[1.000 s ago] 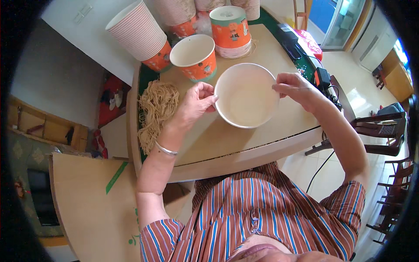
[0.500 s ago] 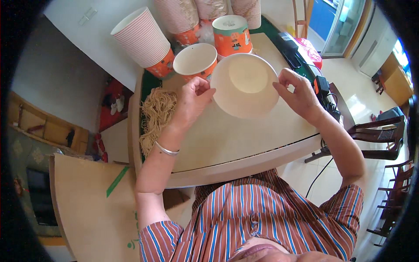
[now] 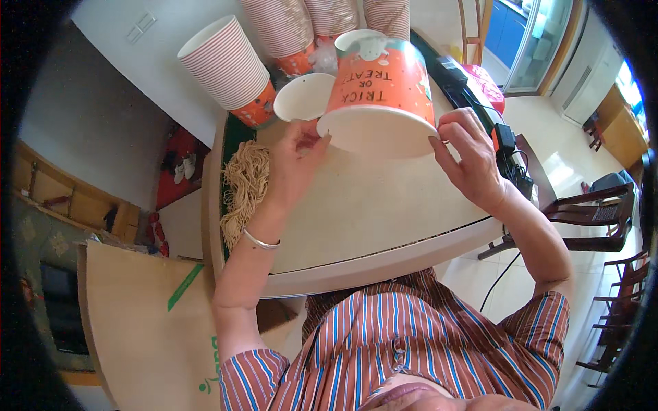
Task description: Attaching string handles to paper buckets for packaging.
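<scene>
Brown striped shirt [image 3: 384,329], blue and white lines, worn by the person; nearest item. Cardboard box [image 3: 147,308], with a strip of green tape, at lower left beside the table. Silver bangle [image 3: 262,243], one, on the left forearm.

Left hand [image 3: 298,151] and right hand [image 3: 469,154]: well apart, each pinching the rim of one orange paper bucket [image 3: 384,82] between thumb and fingers, at opposite sides. Bucket: held over the table [image 3: 370,226], tipped on its side, white-rimmed mouth toward the person, green-edged base away; dark print and pale figures on the wall.

Pale twine [image 3: 245,181], one loose heap, on the table's left side, near the left forearm. White-lined bucket [image 3: 301,96], mouth up, just beyond the left hand. Upturned bucket [image 3: 353,38], mostly hidden behind the held one. Nested stack [image 3: 229,65], leaning at left; further wrapped stacks [image 3: 277,27] along the back. Black-and-orange device [image 3: 504,137], with cables, at the table's right edge.

Dark wooden chair [image 3: 596,212], right of the table. Glass door [image 3: 545,41], farthest, upper right.
</scene>
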`<state>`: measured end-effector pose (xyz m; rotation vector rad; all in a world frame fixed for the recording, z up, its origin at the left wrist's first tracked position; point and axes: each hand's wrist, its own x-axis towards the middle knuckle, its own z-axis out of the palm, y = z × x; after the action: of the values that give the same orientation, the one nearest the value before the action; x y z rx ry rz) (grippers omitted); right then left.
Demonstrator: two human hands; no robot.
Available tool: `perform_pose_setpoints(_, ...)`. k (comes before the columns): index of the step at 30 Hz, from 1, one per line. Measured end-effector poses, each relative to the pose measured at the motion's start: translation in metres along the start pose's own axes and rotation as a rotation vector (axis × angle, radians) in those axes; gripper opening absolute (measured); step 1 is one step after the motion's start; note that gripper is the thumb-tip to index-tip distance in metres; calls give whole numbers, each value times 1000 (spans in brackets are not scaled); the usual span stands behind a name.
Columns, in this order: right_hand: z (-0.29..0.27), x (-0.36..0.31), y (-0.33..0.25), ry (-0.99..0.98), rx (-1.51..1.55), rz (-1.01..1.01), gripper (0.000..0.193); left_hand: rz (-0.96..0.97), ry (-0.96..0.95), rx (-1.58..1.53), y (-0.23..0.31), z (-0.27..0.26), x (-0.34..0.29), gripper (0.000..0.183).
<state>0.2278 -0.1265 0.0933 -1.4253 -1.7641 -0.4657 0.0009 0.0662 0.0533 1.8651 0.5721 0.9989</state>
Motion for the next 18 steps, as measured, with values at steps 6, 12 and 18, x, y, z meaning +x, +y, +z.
perform_pose_setpoints(6, -3, -1, 7, 74, -64, -127, 16, 283, 124, 188, 13, -3, -5, 16)
perform_pose_setpoints(12, -3, 6, 8, 129, -41, -120, 18, 346, 145, 297, 25, -4, -5, 18)
perform_pose_setpoints(18, -2, 10, 5, 180, 35, -51, 16, 371, 153, 324, 26, -3, -3, 17)
